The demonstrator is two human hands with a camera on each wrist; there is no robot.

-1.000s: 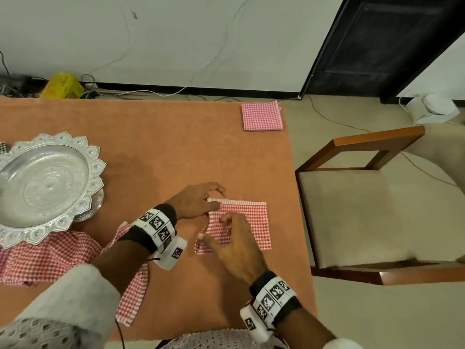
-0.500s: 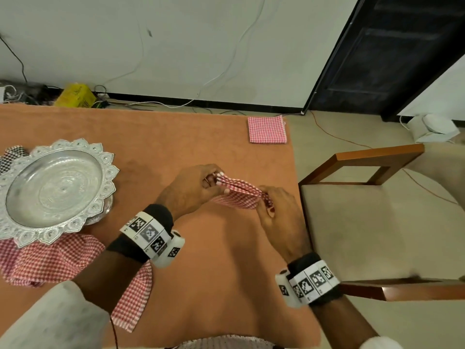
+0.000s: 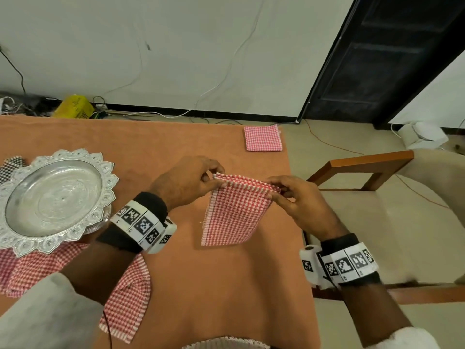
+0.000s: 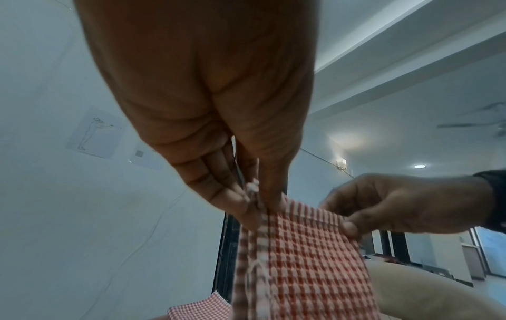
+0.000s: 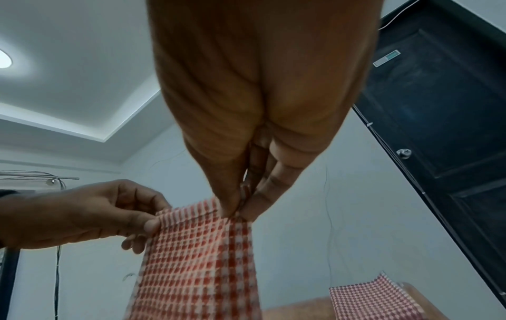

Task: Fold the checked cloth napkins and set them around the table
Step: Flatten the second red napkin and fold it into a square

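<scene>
Napkin of red-and-white checked cloth [image 3: 234, 210], folded, is held up at centre frame in the head view, hanging down from its top edge above the orange-brown table top [image 3: 156, 147]; its left top corner is pinched between thumb and fingertips by the left hand [image 3: 186, 182], and its right top corner is pinched the same way by the right hand [image 3: 302, 205]; both hands are thus clamped on the cloth, set apart by its width, with the top edge drawn between them; in the left wrist view the left hand [image 4: 208, 108] is seen closed on the hemmed edge of the napkin [image 4: 301, 259], the right hand [image 4: 405, 205] at right of frame; in the right wrist view the right hand [image 5: 260, 108] is seen gripping the napkin [image 5: 197, 259], the left hand [image 5: 82, 212] at left of frame; a second folded red-checked napkin [image 3: 263, 138] is laid flat at the far right corner of the table, upper centre of the head view; an ornate silver metal platter with a scalloped rim [image 3: 15, 245] is seen at the left edge, resting on loose red-checked cloth [image 3: 125, 306] that spreads to lower left; a wooden chair with a beige seat [image 3: 372, 162] stands at right of frame.
</scene>
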